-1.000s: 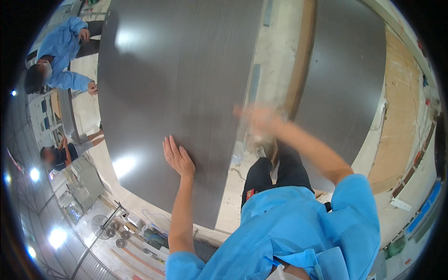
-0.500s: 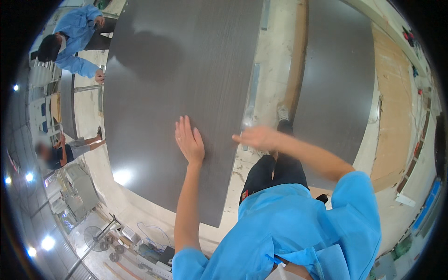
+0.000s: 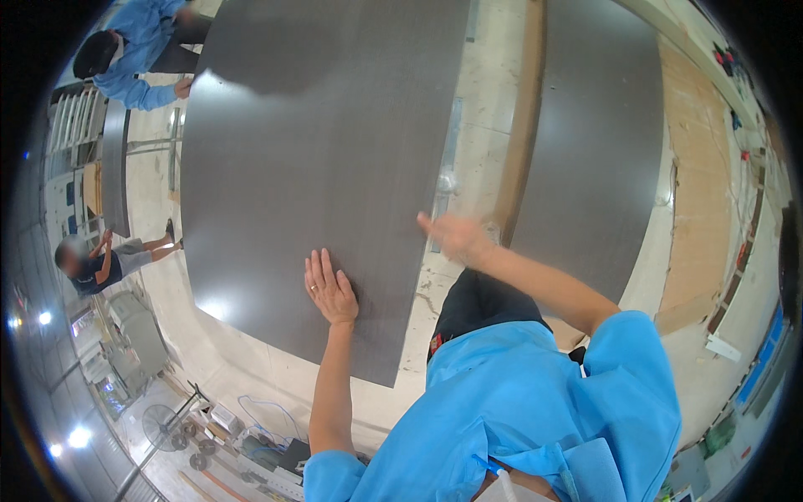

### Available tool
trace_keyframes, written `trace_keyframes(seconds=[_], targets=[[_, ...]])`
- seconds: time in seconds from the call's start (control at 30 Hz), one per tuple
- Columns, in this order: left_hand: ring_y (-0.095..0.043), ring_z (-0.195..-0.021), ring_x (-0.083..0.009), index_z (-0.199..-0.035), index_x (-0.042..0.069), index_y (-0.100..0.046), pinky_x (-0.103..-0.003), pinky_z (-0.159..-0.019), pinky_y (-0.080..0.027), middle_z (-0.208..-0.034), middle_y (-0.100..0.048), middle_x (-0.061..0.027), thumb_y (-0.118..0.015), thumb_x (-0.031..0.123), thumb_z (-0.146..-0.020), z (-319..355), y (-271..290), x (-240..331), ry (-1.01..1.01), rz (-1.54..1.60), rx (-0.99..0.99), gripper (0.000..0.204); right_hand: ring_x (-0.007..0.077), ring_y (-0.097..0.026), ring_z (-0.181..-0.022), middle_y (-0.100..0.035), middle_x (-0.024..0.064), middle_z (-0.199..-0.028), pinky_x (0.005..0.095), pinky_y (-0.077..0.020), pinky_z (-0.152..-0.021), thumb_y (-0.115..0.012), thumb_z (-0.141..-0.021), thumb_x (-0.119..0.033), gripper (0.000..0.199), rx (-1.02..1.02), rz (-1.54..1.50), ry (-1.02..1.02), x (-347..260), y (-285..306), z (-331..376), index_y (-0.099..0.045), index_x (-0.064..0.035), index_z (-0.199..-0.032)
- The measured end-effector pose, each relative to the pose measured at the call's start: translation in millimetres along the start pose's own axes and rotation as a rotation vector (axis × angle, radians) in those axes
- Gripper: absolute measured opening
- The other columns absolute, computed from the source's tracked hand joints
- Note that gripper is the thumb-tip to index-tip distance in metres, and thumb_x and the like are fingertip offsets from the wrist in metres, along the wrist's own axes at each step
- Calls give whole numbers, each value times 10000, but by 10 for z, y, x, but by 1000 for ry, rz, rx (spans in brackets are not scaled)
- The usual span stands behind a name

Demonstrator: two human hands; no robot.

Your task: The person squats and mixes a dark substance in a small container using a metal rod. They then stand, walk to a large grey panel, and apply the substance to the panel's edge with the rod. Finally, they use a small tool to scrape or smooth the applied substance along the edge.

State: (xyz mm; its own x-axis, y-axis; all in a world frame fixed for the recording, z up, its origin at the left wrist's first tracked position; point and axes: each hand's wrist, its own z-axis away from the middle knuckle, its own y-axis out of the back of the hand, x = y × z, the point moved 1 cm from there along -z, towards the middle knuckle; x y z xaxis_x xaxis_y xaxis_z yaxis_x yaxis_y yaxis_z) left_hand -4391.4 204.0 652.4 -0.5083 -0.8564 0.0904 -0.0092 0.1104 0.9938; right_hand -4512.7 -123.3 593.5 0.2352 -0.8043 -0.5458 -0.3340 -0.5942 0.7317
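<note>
A large dark grey, faintly grained panel (image 3: 309,159) lies in front of me, its right edge running away from me. My left hand (image 3: 331,289) rests flat on its top near the close end, fingers stretched and a ring on one of them. At the panel's right edge is my right hand (image 3: 460,240), slightly smeared, its fingers curled and one fingertip reaching over the edge. Whatever those curled fingers hold, if anything, is hidden. At the panel's far left side, a co-worker in a blue shirt (image 3: 138,54) has a hand (image 3: 183,88) at the edge.
To my right lies a second dark panel (image 3: 590,159) with a brown strip (image 3: 523,109) along its left side. Light brown board (image 3: 698,184) lies beyond it. Another person (image 3: 104,261) stands at the left. A fan (image 3: 163,425) and machinery stand at lower left.
My left hand has slid toward me on the panel. My right hand has shifted slightly right, still by the edge. The co-worker's near hand has moved up along the panel's left edge.
</note>
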Motion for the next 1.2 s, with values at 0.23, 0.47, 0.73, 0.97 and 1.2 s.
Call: trace_keyframes(seconds=[0.23,0.47,0.73,0.97,1.2], targets=[[-315,-1635,-357,-1689,129,-433,-544,-1326,-240,-1745,-404,-114,-433,306,-1122,-9,38,-15,-17,10,14,594,276,-760,-960,-739,95,-988,431,-629,-733,-670,-988,-108,305,166,244,-207,1563,632,-1160,-687,-81,-1292],[-334,-1617,-406,-1669,86,-457,-561,-1316,-258,-1727,-420,-170,-428,305,-1121,-42,48,26,7,36,-12,591,289,-728,-967,-708,123,-994,418,-614,-769,-628,-1009,-107,393,-12,-42,-50,534,297,-515,-631,-1,-1387],[-329,-1619,-414,-1670,68,-447,-561,-1315,-257,-1721,-420,-187,-382,335,-1149,-44,53,2,-33,18,3,588,328,-738,-1156,-763,126,-1305,450,-616,-968,-608,-1073,-169,339,84,-106,-370,1707,778,-1223,-707,-84,-1386],[-348,-1610,-414,-1659,71,-472,-563,-1309,-259,-1715,-436,-182,-412,319,-1146,-2,77,-9,1,38,1,573,330,-746,-898,-780,140,-1004,421,-588,-813,-697,-1056,-240,314,475,-126,-368,2625,1044,-1806,-783,-102,-1326],[-357,-1606,-412,-1658,89,-480,-555,-1304,-271,-1711,-445,-177,-444,280,-1128,-33,60,-4,-17,17,22,564,259,-635,-717,-658,111,-804,392,-532,-661,-756,-1010,-133,336,400,-154,-123,1260,430,-882,-768,-97,-1344]])
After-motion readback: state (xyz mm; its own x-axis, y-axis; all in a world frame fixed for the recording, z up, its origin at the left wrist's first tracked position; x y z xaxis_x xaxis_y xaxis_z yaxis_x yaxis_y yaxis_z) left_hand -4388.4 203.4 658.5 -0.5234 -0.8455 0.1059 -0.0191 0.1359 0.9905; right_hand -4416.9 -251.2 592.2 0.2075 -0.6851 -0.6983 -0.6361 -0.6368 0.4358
